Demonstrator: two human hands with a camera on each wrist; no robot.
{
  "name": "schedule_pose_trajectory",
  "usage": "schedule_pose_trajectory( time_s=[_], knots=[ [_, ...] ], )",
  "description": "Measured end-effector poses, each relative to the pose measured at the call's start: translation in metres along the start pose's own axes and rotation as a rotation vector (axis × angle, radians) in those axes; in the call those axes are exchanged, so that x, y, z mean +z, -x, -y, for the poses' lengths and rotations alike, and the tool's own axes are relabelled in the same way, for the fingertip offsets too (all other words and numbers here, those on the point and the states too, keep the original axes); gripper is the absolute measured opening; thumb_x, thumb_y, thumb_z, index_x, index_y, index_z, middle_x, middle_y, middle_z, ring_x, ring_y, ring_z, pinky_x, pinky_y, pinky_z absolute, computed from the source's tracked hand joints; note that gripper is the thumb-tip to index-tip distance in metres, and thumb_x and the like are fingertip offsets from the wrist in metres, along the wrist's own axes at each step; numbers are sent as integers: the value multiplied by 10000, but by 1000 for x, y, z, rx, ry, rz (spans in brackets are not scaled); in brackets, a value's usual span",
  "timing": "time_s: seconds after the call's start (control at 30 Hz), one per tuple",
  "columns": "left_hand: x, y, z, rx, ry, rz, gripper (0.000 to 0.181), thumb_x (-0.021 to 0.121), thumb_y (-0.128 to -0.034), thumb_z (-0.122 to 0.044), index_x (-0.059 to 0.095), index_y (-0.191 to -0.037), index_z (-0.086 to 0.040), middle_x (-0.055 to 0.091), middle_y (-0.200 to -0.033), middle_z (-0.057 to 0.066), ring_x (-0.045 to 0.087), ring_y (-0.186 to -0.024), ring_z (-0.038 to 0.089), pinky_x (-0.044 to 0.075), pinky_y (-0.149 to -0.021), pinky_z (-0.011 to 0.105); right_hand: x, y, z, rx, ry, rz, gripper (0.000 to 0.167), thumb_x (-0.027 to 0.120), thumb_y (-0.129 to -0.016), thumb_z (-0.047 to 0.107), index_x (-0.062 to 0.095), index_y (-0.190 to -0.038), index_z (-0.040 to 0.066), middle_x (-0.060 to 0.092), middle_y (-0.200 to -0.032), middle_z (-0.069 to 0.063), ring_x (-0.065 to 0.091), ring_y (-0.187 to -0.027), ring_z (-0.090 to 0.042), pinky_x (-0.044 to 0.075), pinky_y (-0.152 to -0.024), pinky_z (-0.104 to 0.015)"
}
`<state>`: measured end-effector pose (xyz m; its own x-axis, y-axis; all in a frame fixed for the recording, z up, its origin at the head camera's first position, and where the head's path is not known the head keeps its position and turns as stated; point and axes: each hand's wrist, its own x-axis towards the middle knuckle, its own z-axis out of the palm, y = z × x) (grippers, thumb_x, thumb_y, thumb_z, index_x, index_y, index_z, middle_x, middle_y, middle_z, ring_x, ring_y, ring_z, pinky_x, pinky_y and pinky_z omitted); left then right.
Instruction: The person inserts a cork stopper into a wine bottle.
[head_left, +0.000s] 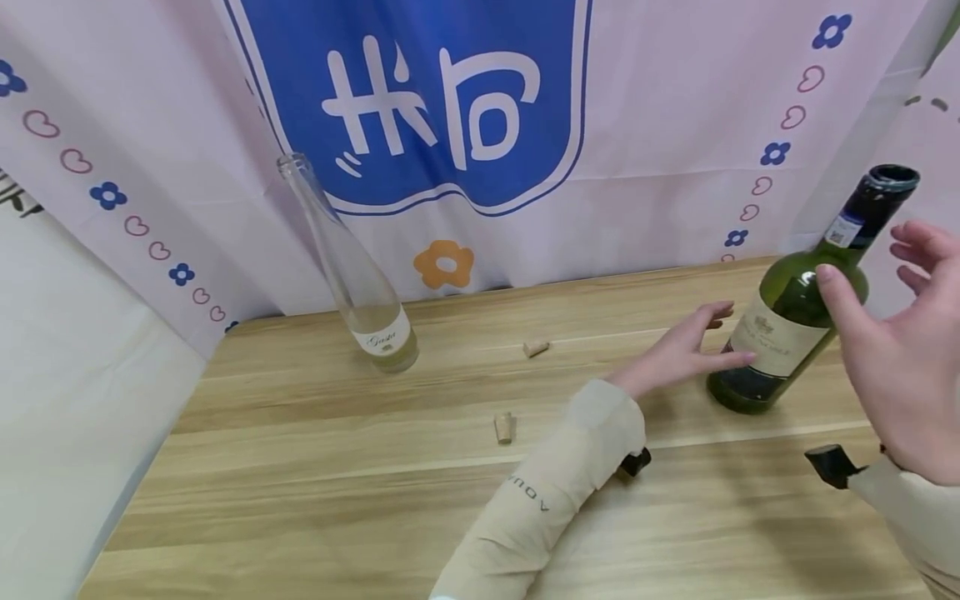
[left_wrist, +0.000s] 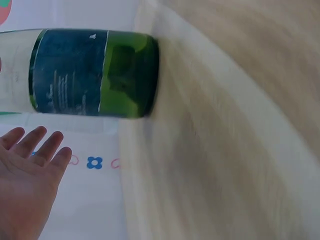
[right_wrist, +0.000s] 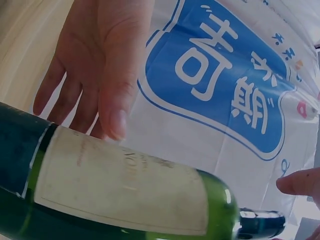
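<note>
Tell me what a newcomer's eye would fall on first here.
Most likely the dark green bottle standing on the wooden table at the right of the head view, with a pale label round its body. The big blue emblem on the cloth behind, at the top of that view, probably competes with it. After that, perhaps the slender clear bottle left of centre, near the table's back edge.

Shown sideways in the left wrist view, a green bottle (left_wrist: 129,75) with a dark blue label (left_wrist: 69,72) stands on the wood-grain worktop (left_wrist: 230,150). The left hand (left_wrist: 25,185) is near it, four fingers (left_wrist: 49,147) loosely spread, tips apart from the glass. Pale cloth (left_wrist: 87,205) bearing a blue flower (left_wrist: 94,162) hangs beyond the worktop's far edge.
</note>
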<state>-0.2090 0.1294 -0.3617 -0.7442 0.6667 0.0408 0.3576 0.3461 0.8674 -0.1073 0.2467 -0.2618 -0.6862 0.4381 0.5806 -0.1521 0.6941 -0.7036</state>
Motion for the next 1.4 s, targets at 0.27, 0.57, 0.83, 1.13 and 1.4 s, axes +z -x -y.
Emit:
schedule_pose_trajectory(
  time_s=[0.27,0.57,0.83,1.13,1.4],
  knots=[
    [16,-10,0,16,47,4,701,696,-809,-268,305,-1389,-222,431,-1295,-149,383,-1170,-50,318,-948,125,13,-14,-14,78,-107,39,500,598,-867,165,404,-1328,150,451,-1240,59,408,-1146,-83,278,-1014,-221],
    [21,-10,-4,9,10,-25,676,711,-791,-295,333,-1348,-238,486,-1158,-158,440,-1053,-72,341,-888,94,20,-23,-22,184,-184,82,374,589,-883,190,475,-1236,147,493,-1086,128,491,-1015,-52,419,-887,-174],
    [22,-7,-8,-11,-39,-59,690,728,-767,-335,348,-1335,-235,481,-1153,-163,441,-1042,-76,338,-881,86,25,-28,-29,113,-326,30,233,625,-857,123,570,-1078,171,573,-951,92,519,-846,-41,404,-719,-116],
    [11,2,-13,63,-55,18,724,777,-719,-276,356,-1303,-200,492,-1072,-151,466,-956,-78,345,-835,64,21,-16,-18,46,-323,91,260,597,-879,122,591,-1137,86,605,-976,58,552,-844,-63,428,-714,-87],
    [-7,27,-27,58,-12,51,787,824,-660,-228,349,-1286,-180,498,-1063,-139,475,-945,-58,373,-807,83,13,-4,6,-31,-346,159,278,530,-915,85,560,-1190,54,601,-1046,16,542,-910,-106,434,-777,-108]
  ],
)
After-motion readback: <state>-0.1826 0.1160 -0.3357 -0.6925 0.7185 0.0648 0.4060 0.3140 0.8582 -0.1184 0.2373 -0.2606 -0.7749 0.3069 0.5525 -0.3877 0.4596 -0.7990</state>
